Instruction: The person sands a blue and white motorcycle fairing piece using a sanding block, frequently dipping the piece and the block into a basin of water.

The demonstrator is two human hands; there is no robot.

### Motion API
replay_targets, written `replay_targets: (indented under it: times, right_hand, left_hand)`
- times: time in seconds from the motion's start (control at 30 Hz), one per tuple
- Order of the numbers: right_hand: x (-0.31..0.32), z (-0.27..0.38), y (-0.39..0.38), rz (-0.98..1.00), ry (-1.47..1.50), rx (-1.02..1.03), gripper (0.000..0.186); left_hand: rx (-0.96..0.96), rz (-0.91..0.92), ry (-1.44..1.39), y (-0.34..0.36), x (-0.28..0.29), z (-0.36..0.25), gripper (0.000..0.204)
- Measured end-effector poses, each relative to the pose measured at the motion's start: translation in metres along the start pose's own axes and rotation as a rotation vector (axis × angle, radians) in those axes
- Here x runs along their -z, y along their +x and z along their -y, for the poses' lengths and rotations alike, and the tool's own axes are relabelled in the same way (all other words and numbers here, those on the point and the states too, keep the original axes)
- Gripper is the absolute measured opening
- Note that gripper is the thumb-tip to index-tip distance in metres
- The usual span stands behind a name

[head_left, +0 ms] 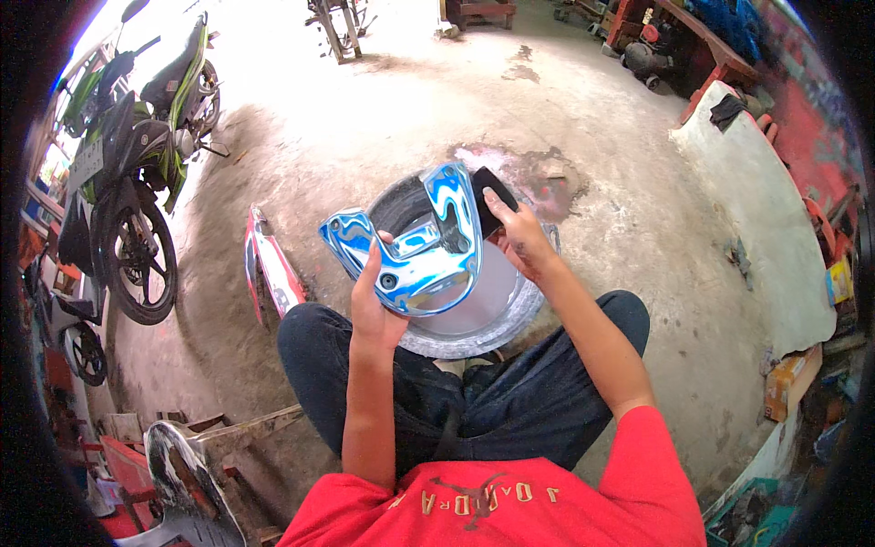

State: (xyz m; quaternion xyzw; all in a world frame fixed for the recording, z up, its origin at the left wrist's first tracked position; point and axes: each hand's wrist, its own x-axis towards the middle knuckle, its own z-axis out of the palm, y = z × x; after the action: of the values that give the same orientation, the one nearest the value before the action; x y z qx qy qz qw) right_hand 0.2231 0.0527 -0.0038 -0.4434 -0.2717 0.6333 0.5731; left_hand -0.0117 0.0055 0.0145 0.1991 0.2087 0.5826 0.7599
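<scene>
Over 1 basin, L hand grips 1 blue panel, R hand presses 1 black pad

A green and black motorcycle is standing on the stained concrete floor, a red and white fairing panel is lying nearby, and a red wooden bench is sitting well apart.

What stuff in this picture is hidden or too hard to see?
- Head view: the back of the blue-and-white swirl panel faces away.
- The right hand covers part of the dark flat piece it presses on the panel.
- The left hand hides the panel's lower left edge.
- The panel hides most of the metal basin, so what it holds is unclear.
- Far bench items are too small.
</scene>
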Motion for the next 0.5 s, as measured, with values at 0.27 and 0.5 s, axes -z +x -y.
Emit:
replay_targets:
  times: [0.27, 0.5]
  right_hand:
    - [-0.009, 0.001, -0.022, 0.116, 0.168, -0.001, 0.028]
    - [-0.019, -0.015, -0.022, 0.009, 0.315, -0.003, 0.025]
  left_hand:
    - [0.080, 0.036, -0.048, 0.001, 0.004, 0.002, 0.045]
    - [0.027, -0.012, -0.119, 0.003, 0.002, 0.021, 0.049]
